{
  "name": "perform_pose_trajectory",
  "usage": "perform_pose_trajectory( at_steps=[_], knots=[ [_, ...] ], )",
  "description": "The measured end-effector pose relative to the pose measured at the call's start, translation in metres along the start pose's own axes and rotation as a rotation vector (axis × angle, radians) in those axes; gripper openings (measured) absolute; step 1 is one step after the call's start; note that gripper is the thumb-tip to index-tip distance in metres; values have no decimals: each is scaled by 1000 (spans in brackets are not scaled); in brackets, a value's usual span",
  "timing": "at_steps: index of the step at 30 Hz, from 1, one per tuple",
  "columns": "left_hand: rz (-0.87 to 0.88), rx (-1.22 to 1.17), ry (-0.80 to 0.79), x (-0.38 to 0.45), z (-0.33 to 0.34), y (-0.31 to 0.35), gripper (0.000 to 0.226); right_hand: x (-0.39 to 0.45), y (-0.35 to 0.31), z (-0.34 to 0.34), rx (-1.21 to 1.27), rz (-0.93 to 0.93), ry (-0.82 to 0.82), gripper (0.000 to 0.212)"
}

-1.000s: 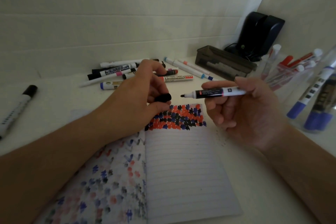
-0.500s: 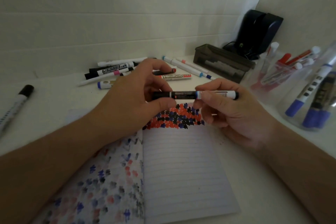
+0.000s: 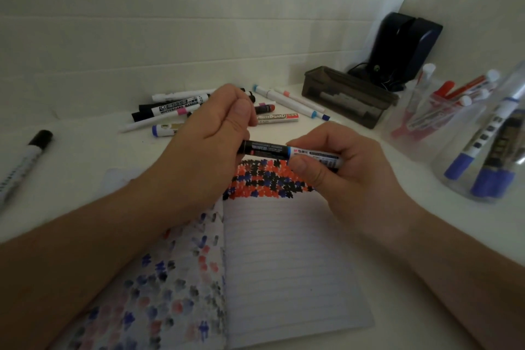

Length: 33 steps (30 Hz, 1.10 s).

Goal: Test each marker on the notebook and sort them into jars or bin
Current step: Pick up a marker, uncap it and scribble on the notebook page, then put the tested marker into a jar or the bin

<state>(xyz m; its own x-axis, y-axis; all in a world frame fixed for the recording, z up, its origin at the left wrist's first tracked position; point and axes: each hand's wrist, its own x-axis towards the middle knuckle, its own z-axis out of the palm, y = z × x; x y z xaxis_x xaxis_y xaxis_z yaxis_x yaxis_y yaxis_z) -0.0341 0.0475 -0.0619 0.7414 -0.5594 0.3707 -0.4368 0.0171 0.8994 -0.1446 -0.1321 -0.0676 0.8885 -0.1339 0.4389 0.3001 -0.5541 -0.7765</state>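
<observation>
From my remote feed: a white table [image 3: 426, 236] set against a tiled wall [image 3: 199, 23] carries an open lined notebook [image 3: 284, 264], its right page topped with rows of black, red and blue test marks and its left page showing fainter blots. At the far right corner stands a dark device [image 3: 403, 45] with a cable, and just in front of it a smoky translucent bin [image 3: 349, 96] with something pale inside (I cannot tell what). On the right edge I see two clear jars: the nearer one [image 3: 483, 150] holding blue-capped markers, the farther one [image 3: 426, 113] holding red ones. A loose pile of markers [image 3: 181, 111] lies beyond the notebook, and a single black-capped marker [image 3: 28, 159] lies well apart at the left.

Above the notebook's marked rows, both hands hold one marker [image 3: 289, 152] level. The left hand [image 3: 210, 148] has its fingers curled round the marker's black cap end; the right hand [image 3: 346, 170] pinches the white barrel between thumb and curled fingers. The cap sits against the barrel; I cannot tell whether it is fully seated.
</observation>
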Motion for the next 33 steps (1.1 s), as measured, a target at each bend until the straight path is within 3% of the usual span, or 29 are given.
perform_pose_trajectory(
  at_steps=[6,11,16,18,20,22,25,27,30,33],
  knots=[
    [33,322,-189,1,-2,-5,26,4,13,-1,-187,94,-201,16],
    [18,369,-270,1,0,-6,26,5,9,-1,-216,199,-104,15],
    [-82,701,-515,-6,8,26,24,-28,-13,-15,-300,311,-3,13],
    [5,802,-557,-23,21,43,21,-68,-27,-32,-305,313,17,9],
    [210,813,-529,-55,45,63,21,-122,-41,-56,-306,294,46,10],
    [436,734,-538,-95,78,77,26,-187,-56,-82,-325,266,75,15],
    [614,614,-675,-152,139,85,32,-286,-75,-119,-383,313,109,16],
    [600,541,-809,-183,189,85,32,-356,-75,-137,-341,445,168,12],
    [439,499,-1030,-224,273,64,36,-452,-56,-144,-287,694,237,14],
    [331,555,-1243,-272,352,25,35,-540,-18,-138,-350,871,246,27]
  ],
)
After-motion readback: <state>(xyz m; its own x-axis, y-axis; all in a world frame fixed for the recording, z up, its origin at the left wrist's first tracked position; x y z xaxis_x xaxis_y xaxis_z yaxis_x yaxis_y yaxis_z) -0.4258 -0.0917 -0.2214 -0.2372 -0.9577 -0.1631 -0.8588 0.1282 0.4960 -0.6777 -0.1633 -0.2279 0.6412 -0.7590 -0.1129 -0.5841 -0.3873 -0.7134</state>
